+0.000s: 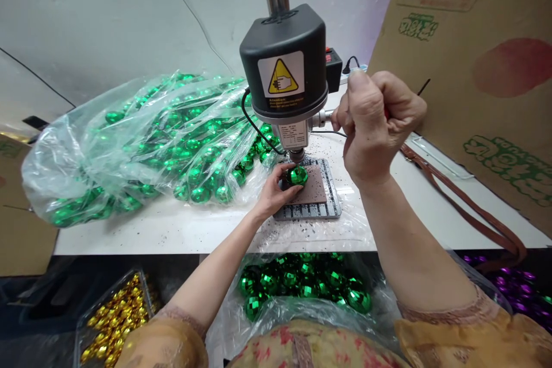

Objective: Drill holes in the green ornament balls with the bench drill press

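1. Our left hand [276, 192], the nearer one, pinches the green ball [298, 176] between thumb and fingers, at two o'clock from the palm.
2. Our right hand [375, 121] curls round the mostly hidden press lever [328, 117]; the ball lies at eight o'clock from it, well apart.
3. The chuck [296, 155] stands at twelve o'clock from the ball, which is round, without a long axis; contact we cannot tell.
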The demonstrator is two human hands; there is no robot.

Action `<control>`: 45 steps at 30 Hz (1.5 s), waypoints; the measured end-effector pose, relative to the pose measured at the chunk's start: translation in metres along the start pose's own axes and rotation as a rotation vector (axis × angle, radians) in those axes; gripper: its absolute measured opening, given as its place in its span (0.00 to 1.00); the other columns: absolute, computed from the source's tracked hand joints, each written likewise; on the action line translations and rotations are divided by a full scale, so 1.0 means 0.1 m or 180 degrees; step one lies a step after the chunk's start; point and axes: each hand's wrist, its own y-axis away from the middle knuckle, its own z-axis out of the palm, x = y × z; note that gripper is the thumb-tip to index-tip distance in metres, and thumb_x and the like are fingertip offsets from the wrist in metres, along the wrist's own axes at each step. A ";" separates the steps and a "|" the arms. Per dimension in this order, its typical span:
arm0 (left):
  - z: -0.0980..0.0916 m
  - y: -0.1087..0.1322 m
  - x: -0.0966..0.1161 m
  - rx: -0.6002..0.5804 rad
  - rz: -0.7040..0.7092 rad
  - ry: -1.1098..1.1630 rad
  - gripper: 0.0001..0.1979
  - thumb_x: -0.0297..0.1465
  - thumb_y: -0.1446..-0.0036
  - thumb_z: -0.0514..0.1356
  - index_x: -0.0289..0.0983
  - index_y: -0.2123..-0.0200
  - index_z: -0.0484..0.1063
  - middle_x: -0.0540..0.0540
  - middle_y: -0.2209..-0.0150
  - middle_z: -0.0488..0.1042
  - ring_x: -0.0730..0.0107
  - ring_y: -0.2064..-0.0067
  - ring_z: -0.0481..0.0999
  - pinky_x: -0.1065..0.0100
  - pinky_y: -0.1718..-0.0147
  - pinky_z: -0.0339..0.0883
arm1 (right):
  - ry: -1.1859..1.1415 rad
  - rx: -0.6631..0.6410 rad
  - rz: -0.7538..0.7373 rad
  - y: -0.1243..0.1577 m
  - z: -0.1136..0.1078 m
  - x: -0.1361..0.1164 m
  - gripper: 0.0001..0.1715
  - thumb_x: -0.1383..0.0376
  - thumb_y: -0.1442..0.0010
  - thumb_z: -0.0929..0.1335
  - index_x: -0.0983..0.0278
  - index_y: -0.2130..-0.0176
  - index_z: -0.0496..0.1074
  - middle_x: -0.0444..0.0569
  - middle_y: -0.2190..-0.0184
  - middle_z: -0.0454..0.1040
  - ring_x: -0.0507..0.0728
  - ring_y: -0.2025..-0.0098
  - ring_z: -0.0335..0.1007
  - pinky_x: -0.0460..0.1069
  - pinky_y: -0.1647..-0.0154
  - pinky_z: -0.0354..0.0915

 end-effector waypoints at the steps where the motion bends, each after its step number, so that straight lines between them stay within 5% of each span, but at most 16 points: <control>1: 0.02 0.01 0.01 0.0042 -0.0023 -0.0030 0.28 0.36 0.48 0.72 0.40 0.45 0.71 0.42 0.48 0.77 0.60 0.49 0.77 0.60 0.47 0.70 | 0.0005 -0.0013 0.0012 -0.02 0.01 0.00 0.31 0.57 0.37 0.72 0.61 0.81 0.53 0.36 0.85 0.51 0.46 0.83 0.48 0.49 0.80 0.49; 15: 0.26 0.10 0.06 0.0368 -0.0205 0.0590 0.29 0.42 0.48 0.74 0.40 0.47 0.69 0.42 0.51 0.78 0.58 0.49 0.78 0.56 0.45 0.71 | 0.0125 -0.0039 0.0328 -0.28 0.11 0.06 0.37 0.38 0.48 0.72 0.58 0.82 0.51 0.34 0.87 0.48 0.45 0.85 0.41 0.48 0.86 0.46; 21: 0.27 0.10 0.02 0.0289 -0.0231 0.0602 0.29 0.44 0.47 0.73 0.39 0.48 0.70 0.41 0.51 0.78 0.58 0.48 0.78 0.55 0.45 0.71 | 0.0232 -0.0199 0.0396 -0.22 0.08 0.01 0.34 0.46 0.39 0.70 0.59 0.80 0.51 0.35 0.86 0.50 0.45 0.84 0.44 0.47 0.84 0.49; 27: 0.26 0.11 0.00 0.0294 -0.0238 0.0491 0.29 0.43 0.47 0.73 0.39 0.46 0.70 0.41 0.51 0.77 0.57 0.48 0.78 0.55 0.44 0.70 | 0.0324 0.0075 0.0085 0.03 0.02 -0.03 0.31 0.57 0.35 0.70 0.61 0.81 0.51 0.37 0.85 0.48 0.46 0.83 0.48 0.49 0.79 0.50; 39: 0.27 0.11 -0.01 0.0301 -0.0180 0.0439 0.28 0.44 0.46 0.72 0.39 0.46 0.70 0.41 0.50 0.77 0.57 0.47 0.78 0.54 0.44 0.70 | 0.0416 -0.0010 -0.0349 0.22 -0.10 0.13 0.34 0.53 0.33 0.67 0.62 0.81 0.47 0.39 0.85 0.45 0.47 0.82 0.43 0.50 0.78 0.50; 45: 0.27 0.12 0.02 0.0297 -0.0164 0.0486 0.28 0.44 0.45 0.72 0.39 0.47 0.70 0.41 0.51 0.77 0.57 0.48 0.78 0.55 0.44 0.70 | 0.0171 0.0016 -0.0627 0.27 -0.12 0.15 0.33 0.60 0.36 0.68 0.64 0.82 0.45 0.39 0.86 0.44 0.46 0.83 0.41 0.50 0.80 0.48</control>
